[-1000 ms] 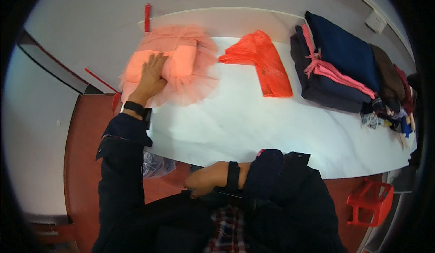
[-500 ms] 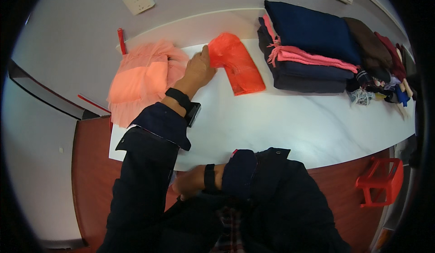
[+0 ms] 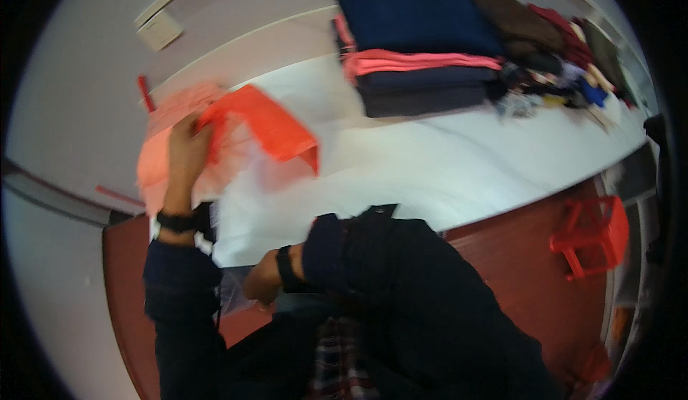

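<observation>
My left hand (image 3: 189, 146) is closed on one end of a bright red-orange, shiny piece that looks like a folded plastic bag (image 3: 276, 124). Its other end hangs out to the right, lifted off the table. Below and behind that hand lies a peach tulle garment (image 3: 154, 158), partly covered by hand and bag. My right hand (image 3: 263, 280) is low at the table's front edge, fingers curled and mostly hidden. A crumpled clear plastic bag (image 3: 235, 291) hangs against its fingers.
On the white table (image 3: 401, 153) a stack of folded dark cloths (image 3: 423, 24) with a coral layer stands at the back. Right of it lies a heap of mixed clothes (image 3: 559, 49). A red stool (image 3: 595, 235) stands on the floor to the right.
My left hand has drawn the red-orange bag leftward, from bare tabletop to over the peach garment. The view has shifted, so the stack appears further left. My right hand stays low at the front edge.
</observation>
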The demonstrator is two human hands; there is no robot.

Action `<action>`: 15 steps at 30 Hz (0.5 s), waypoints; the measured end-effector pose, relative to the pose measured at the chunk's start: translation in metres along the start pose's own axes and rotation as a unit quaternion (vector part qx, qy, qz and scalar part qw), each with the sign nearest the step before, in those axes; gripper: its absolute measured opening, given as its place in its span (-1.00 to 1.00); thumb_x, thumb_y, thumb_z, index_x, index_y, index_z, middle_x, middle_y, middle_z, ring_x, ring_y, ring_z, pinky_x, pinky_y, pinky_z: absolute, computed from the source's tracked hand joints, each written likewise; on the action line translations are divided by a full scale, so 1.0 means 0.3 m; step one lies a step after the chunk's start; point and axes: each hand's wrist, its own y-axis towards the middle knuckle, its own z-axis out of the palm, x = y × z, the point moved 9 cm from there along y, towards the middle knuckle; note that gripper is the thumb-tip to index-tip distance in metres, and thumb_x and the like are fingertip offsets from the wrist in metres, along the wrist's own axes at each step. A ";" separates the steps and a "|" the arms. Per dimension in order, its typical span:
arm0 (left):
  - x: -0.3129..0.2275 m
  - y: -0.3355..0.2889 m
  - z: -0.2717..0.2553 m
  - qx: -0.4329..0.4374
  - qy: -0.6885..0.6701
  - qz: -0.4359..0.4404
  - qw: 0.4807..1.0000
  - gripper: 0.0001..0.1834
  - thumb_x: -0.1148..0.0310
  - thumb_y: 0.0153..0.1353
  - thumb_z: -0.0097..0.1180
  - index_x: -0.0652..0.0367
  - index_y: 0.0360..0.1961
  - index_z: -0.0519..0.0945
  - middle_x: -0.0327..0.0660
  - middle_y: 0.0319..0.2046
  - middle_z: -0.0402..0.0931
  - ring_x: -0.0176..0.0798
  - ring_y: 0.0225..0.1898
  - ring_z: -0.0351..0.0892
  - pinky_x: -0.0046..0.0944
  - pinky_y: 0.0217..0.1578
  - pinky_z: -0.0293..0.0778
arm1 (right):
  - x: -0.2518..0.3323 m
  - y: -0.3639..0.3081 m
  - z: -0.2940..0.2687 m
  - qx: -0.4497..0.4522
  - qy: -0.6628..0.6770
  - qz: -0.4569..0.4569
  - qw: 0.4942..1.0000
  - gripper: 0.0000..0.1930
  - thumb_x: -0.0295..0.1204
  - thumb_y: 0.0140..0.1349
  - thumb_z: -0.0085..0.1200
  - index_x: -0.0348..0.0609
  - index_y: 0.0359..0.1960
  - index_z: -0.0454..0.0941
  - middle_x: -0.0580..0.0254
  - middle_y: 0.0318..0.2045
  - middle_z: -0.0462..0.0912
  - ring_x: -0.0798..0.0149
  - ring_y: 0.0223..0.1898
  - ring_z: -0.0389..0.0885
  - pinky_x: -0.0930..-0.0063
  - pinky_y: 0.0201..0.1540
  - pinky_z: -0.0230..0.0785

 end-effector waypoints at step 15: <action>0.031 -0.592 0.077 0.079 -0.210 -0.140 0.964 -0.52 0.45 0.33 0.16 0.34 0.27 0.49 0.01 -0.22 0.68 -0.20 -0.23 0.70 -0.19 -0.19 0.60 | 0.209 -0.473 -0.126 -0.283 0.192 0.018 0.940 -0.62 -0.18 0.43 0.09 -0.31 0.00 0.63 -0.14 -0.11 0.72 -0.16 -0.08 0.68 0.02 0.03 0.52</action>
